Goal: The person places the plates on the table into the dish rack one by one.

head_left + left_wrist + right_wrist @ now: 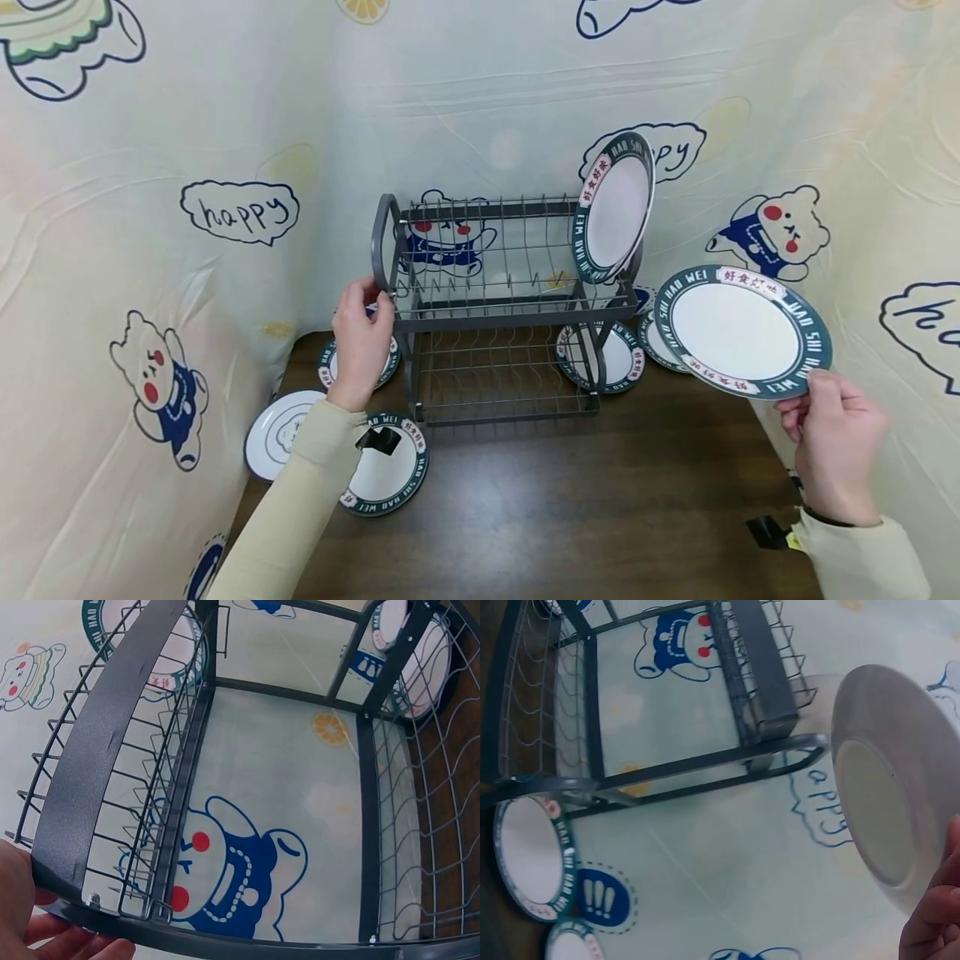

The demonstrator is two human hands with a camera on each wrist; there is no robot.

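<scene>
A dark grey two-tier dish rack (517, 317) stands against the patterned cloth. At its upper left corner, my left hand (362, 337) grips the frame; in the left wrist view the fingers (67, 941) curl about the bar. Out to the right of the rack, my right hand (836, 437) pinches the edge of a white plate (738, 333) with a green lettered rim. The right wrist view shows this plate's plain underside (889, 787). Another such plate (615, 212) stands tilted upright in the right end of the upper tier.
On the brown table (570, 508), plates lie on both sides: a green-rimmed plate (386, 471) at front left, a white plate (281, 433) beside it, one (382, 367) behind my left hand. At right are a plate (618, 358) behind the rack and another (660, 342).
</scene>
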